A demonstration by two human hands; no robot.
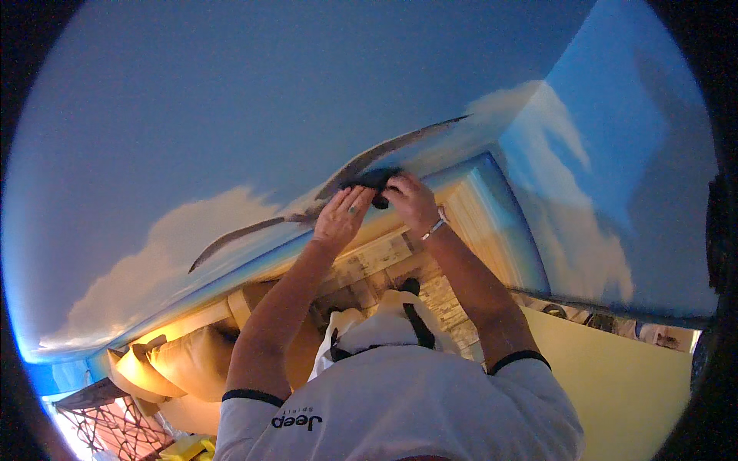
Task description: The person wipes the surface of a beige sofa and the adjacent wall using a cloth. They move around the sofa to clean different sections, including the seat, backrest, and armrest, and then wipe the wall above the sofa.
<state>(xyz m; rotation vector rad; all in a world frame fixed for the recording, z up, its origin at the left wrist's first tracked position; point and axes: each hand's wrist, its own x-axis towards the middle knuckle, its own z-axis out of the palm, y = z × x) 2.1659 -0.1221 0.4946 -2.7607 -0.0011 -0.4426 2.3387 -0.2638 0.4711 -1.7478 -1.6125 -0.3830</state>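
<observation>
Both of my arms reach up to a wall (288,86) painted with blue sky and clouds. Across it spreads a painted seabird (369,155) with long dark wings. My left hand (344,214), wearing a ring, lies with its fingers nearly straight at the lower edge of a dark object (379,180), which could be a cloth or a pad. The fingers of my right hand (410,199) are bent onto the right side of that object. A light bracelet (433,229) circles my right wrist. The fingertips of both hands are partly hidden, and the hands are close together.
Below my arms is a floor of wood-look planks (369,256). Brown cushioned seating (196,357) stands at lower left, near a patterned dark lattice (115,423) and something yellow (187,448). A pale yellow panel or tabletop (605,380) lies at right. The painted wall turns a corner at upper right.
</observation>
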